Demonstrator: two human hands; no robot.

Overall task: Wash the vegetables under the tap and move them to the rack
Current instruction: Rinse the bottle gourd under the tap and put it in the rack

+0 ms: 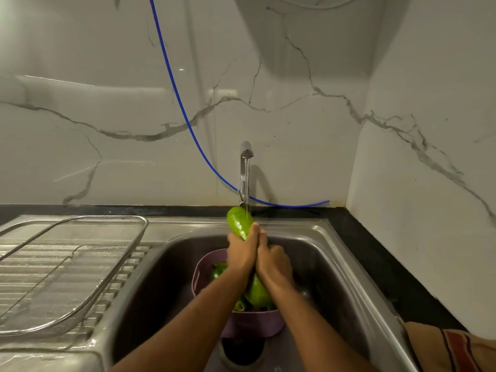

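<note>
Long green gourd (239, 222) under steel tap (245, 167), both hands' grip around it: left hand (241, 255), right hand (273, 261); wire rack (80, 253) left of tap bare; purple basket (204, 269) below holds more greens; washing seemingly early.

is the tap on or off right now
On. A thin stream of water runs from the tap spout down onto the green vegetable that both hands hold over the sink.

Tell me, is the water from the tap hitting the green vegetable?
Touching. The head view shows the stream from the tap landing on the vegetable, which both the left hand and right hand grip.
</note>
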